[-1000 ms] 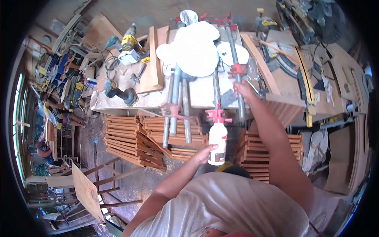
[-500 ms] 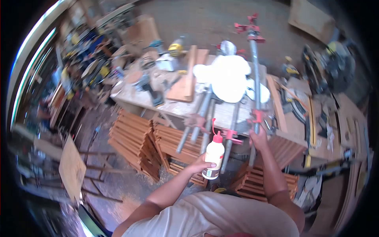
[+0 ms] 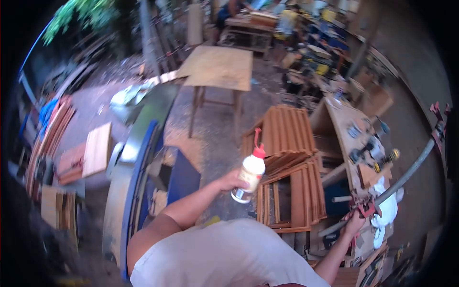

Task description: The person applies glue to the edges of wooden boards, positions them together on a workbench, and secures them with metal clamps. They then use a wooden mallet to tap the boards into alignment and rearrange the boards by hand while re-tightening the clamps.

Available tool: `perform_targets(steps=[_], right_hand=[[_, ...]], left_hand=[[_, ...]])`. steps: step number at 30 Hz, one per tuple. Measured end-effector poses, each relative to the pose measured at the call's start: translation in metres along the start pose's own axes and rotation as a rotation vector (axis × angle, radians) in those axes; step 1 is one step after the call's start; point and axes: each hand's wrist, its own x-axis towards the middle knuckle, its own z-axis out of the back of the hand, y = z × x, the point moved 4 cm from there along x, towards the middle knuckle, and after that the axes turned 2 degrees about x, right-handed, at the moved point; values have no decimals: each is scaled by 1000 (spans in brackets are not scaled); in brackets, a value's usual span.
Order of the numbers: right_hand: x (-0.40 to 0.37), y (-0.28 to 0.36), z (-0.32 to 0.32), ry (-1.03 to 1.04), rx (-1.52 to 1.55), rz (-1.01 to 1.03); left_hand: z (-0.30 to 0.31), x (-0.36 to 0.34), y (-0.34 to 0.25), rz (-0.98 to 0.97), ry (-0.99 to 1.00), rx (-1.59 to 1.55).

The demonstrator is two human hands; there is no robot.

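My left hand (image 3: pixel 232 181) is wrapped round a white glue bottle (image 3: pixel 252 171) with a red nozzle cap, held nearly upright in front of my body. The bottle's red cap tip dangles on its strap above the nozzle. At the right, my right hand (image 3: pixel 354 223) grips a long pipe clamp (image 3: pixel 407 174) near its red jaw; the grey pipe slants up toward the right edge. White bulging bags (image 3: pixel 386 208) lie on the workbench (image 3: pixel 342 126) just beyond that hand. Slatted wooden frames (image 3: pixel 287 131) stand stacked beyond the bottle.
A small table with a plywood top (image 3: pixel 217 67) stands ahead. On the left is a machine with a blue edge (image 3: pixel 138 182), near light boards (image 3: pixel 97 149). A yellow-and-black drill (image 3: pixel 386 160) rests on the bench. People work at a far bench (image 3: pixel 251 24).
The view has swung left, bringing the plywood-topped table and machine into sight. Both hands keep their holds; the pipe clamp now slants at the right side of the view.
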Motion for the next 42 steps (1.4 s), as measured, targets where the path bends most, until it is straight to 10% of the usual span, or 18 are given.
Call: perform_targets(steps=[12, 22, 33, 42], right_hand=[[-55, 2, -292, 517, 65, -39], [-149, -67, -453, 1056, 242, -191], [-317, -8, -461, 1419, 197, -104], [-528, 67, -400, 1427, 161, -122]], left_hand=[[45, -303, -52, -405, -821, 89], [-86, -545, -28, -335, -2115, 506], [-56, -699, 59, -308, -2238, 663], [29, -747, 121, -208, -1734, 627]])
